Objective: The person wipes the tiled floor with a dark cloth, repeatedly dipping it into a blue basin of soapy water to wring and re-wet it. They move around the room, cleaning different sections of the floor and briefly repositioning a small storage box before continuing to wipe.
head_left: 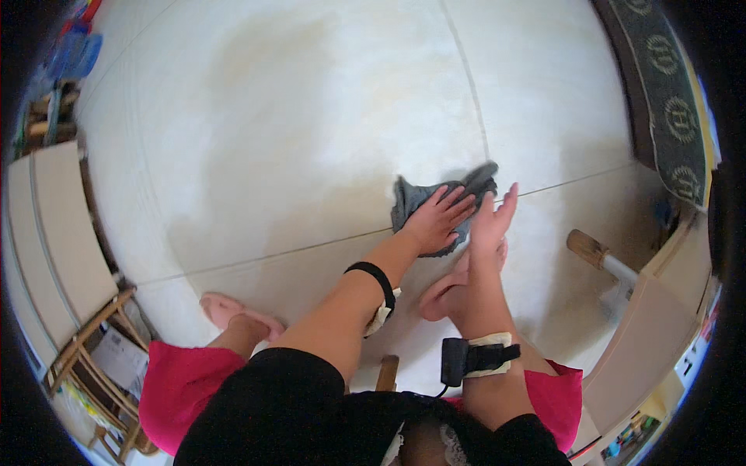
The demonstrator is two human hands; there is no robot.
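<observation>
A dark grey cloth (409, 199) lies crumpled on the pale tiled floor, in front of my feet. My left hand (437, 222) rests flat on top of it with the fingers spread, covering its middle. Just to the right, my right hand (489, 225) is held beside the cloth's right edge, fingers stretched out and nothing in them. Whether its side touches the cloth I cannot tell. A black strap (374, 281) circles my left forearm, and a black device (475, 359) is strapped to my right one.
Pink slippers (225, 307) are on my feet. At the left stand a beige panelled piece of furniture (58, 233) and a bamboo rack (93, 334). A wooden leg (587, 247) and a beige cabinet (641, 349) are at the right. Patterned dark fabric (668, 101) hangs far right.
</observation>
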